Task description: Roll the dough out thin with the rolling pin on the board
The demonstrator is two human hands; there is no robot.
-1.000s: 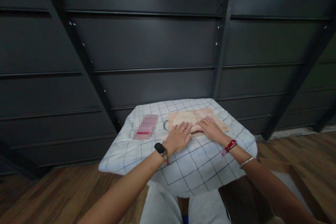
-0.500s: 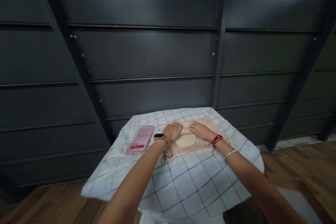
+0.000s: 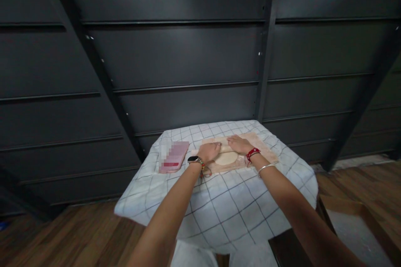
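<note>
A flat round of pale dough (image 3: 227,158) lies on a beige floury cloth or mat (image 3: 261,153). Across its far side runs a light rolling pin (image 3: 225,149), its ends covered by my hands. My left hand (image 3: 210,150), with a smartwatch and beads at the wrist, bends over the pin's left end. Over the right end lies my right hand (image 3: 239,144), fingers curved down on it; red strings and a silver bangle circle that arm. The undersides of both hands are hidden.
A pink packet or booklet (image 3: 176,156), partly pixelated, lies left of the mat on a checked white tablecloth (image 3: 232,200). Dark metal panelling (image 3: 188,58) stands behind the table. On the wooden floor at lower right is an open box (image 3: 360,229).
Both hands have pushed the rolling pin slightly away over the dough. The left fingers, more spread earlier, are now more curled. The camera view has tilted and shifted a little.
</note>
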